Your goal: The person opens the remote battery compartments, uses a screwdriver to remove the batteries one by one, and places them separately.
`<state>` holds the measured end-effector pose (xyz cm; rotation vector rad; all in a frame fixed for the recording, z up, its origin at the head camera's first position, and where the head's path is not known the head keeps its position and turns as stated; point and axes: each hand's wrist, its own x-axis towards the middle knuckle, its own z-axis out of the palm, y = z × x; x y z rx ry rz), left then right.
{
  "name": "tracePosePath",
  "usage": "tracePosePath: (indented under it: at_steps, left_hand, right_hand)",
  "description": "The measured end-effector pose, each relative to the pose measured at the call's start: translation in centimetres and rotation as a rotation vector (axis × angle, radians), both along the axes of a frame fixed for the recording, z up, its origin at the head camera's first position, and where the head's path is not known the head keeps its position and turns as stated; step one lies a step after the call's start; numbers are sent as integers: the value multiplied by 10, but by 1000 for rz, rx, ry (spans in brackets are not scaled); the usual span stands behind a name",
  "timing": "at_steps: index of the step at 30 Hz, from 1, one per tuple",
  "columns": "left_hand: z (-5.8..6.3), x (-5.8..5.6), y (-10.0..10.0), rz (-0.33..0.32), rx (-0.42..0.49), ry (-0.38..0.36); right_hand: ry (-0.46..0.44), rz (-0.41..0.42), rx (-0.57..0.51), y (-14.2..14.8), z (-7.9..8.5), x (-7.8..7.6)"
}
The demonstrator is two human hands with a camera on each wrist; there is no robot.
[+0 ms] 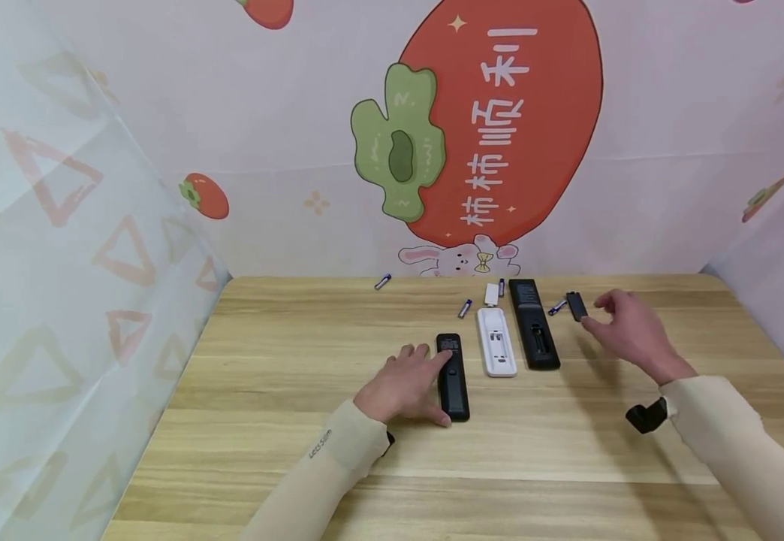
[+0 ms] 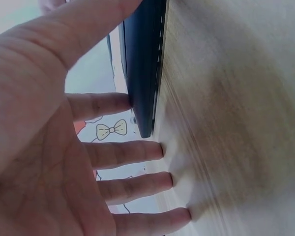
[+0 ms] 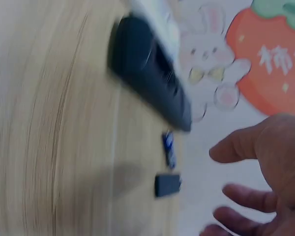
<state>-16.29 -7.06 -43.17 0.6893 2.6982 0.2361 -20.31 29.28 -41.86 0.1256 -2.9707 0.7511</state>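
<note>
A black remote control lies back side up on the table. My left hand rests at it, index fingertip on its back and thumb by its near end. In the left wrist view those fingers look nearly straight beside the remote, the other fingertips on the tabletop. My right hand hovers, fingers loosely bent and holding nothing, just right of a small black battery cover. A blue-and-silver battery lies beside that cover. The right wrist view shows the hand apart from the cover.
Between the hands lie a white remote and a second black remote, both with open battery compartments. A white cover sits at the white remote's far end. Loose batteries, one being a battery near the back wall, lie about the wooden table.
</note>
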Motion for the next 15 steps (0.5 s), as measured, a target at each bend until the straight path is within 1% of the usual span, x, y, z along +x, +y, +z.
tracePosePath:
  at_steps: [4, 7, 10, 15]
  left_hand:
    - [1, -2, 1, -5, -2, 6]
    - [1, -3, 1, -7, -4, 9]
    - [2, -3, 0, -8, -4, 13]
    - [2, -2, 0, -11, -4, 16]
  right_hand:
    - [-18, -108, 31, 18, -7, -4]
    - [-43, -159, 73, 30, -11, -7]
    - [-83, -165, 127, 39, -11, -9]
    - [-198, -145, 191, 52, -9, -12]
